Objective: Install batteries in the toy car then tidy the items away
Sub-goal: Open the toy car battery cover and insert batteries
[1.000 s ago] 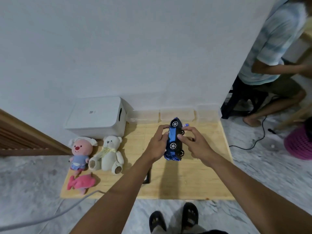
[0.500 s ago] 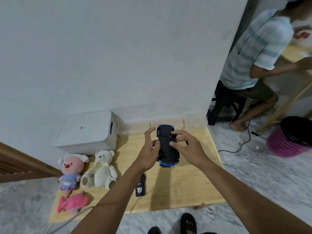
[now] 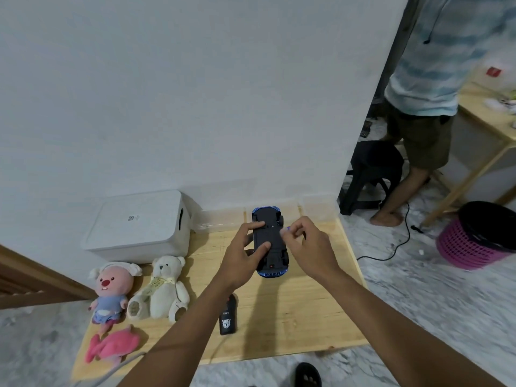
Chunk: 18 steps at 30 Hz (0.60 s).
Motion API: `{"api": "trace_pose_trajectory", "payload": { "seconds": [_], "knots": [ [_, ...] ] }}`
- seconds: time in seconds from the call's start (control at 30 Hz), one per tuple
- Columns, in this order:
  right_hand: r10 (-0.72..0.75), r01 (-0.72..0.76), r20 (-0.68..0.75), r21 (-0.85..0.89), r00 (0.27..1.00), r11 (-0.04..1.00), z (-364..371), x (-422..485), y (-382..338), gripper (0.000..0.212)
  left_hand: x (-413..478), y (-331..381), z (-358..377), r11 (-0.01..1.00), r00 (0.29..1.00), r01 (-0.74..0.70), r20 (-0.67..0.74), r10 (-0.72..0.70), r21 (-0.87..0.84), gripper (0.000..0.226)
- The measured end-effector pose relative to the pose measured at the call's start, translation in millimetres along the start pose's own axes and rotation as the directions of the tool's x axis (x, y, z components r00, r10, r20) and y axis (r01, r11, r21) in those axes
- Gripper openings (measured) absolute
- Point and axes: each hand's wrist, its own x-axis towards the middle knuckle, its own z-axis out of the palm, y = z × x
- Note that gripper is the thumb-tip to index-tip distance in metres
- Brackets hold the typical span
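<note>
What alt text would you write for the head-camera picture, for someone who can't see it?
A person's left hand holds a blue toy car upside down above a wooden table, while the right hand pinches a small bluish item beside its underside. Three plush toys, a white box and a black remote sit on the table.

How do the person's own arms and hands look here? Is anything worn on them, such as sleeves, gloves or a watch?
The left hand and right hand are bare, without gloves. The left forearm and right forearm are bare too, down to the picture's bottom edge: no sleeve, watch or bracelet shows. The fingers are too blurred to rule out a ring.
</note>
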Motion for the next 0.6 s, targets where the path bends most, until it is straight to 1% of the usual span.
{"api": "trace_pose_trajectory", "payload": {
  "seconds": [0.07,0.17,0.23,0.3,0.37,0.43,0.47,0.6],
  "knots": [
    [0.047,-0.046,0.056,-0.021,0.997,0.999,-5.8,5.2,-7.3,0.021,0.7,-2.3,-2.4,0.999,0.999,0.044,-0.003,-0.044,-0.016,0.04],
    [0.098,-0.092,0.154,-0.041,0.983,0.995,-16.2,17.1,-16.8,0.025,0.0,-4.8,-3.7,0.994,0.996,0.086,0.015,-0.085,-0.071,0.044],
    [0.082,-0.094,0.254,0.036,0.964,0.995,-21.1,22.4,-22.8,0.021,-0.3,-5.1,-4.3,0.991,0.995,0.102,0.013,-0.101,-0.085,0.048],
    [0.04,-0.099,0.312,0.176,0.949,0.979,-23.7,27.0,-28.3,0.009,-0.1,-5.6,-4.8,0.99,0.994,0.109,0.018,-0.108,-0.085,0.048],
    [0.014,-0.116,0.325,0.296,0.946,0.948,-24.7,31.8,-34.5,0.013,-0.1,-5.2,-5.3,0.987,0.993,0.12,0.028,-0.118,-0.103,0.047],
    [-0.007,-0.103,0.305,0.344,0.952,0.933,-24.0,35.0,-39.6,0.014,-0.1,-4.3,-6.4,0.984,0.991,0.13,0.035,-0.127,-0.12,0.046],
    [-0.018,-0.076,0.268,0.337,0.963,0.938,-23.5,35.5,-41.1,0.013,-0.3,-3.4,-7.0,0.983,0.991,0.132,0.038,-0.128,-0.127,0.045],
    [-0.021,0.008,0.037,0.318,0.999,0.948,-19.4,33.3,-40.0,0.015,-1.1,-0.3,-8.8,0.982,0.991,0.131,0.042,-0.126,-0.138,0.045]
  ]
}}
